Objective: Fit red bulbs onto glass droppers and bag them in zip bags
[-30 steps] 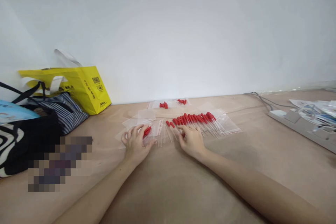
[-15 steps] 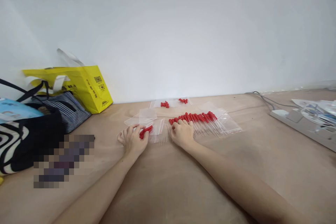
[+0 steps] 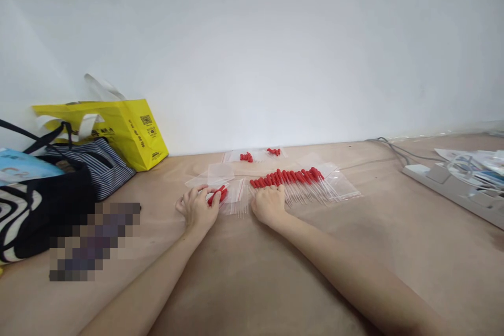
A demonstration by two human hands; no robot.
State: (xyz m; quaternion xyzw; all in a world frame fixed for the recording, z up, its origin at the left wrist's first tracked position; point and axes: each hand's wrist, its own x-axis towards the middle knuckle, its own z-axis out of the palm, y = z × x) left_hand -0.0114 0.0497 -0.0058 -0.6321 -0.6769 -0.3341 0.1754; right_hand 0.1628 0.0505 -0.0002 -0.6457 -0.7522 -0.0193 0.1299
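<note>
Red-bulbed droppers [image 3: 289, 176] with thin clear stems lie side by side in a row on clear zip bags. At the row's left end, my right hand [image 3: 269, 203] rests low over the stems with its fingers curled; what lies under the fingertips is hidden. My left hand [image 3: 200, 209] is closed around several red-bulbed droppers [image 3: 218, 195], whose bulbs show between thumb and fingers. Clear zip bags [image 3: 236, 190] lie just to the right of that hand, with thin stems over them. Another clear bag [image 3: 220, 170] lies behind it.
Two small groups of red bulbs [image 3: 246, 157] lie on bags near the wall. On the left stand a yellow bag [image 3: 147, 136], a striped pouch [image 3: 108, 165] and a black-and-white bag [image 3: 23, 218]. A white box [image 3: 452, 185] with cables sits at the right.
My right hand has drawn slightly back from the bulbs towards the stems, uncovering more red bulbs at the row's left end. The bulbs in my left hand have shifted slightly.
</note>
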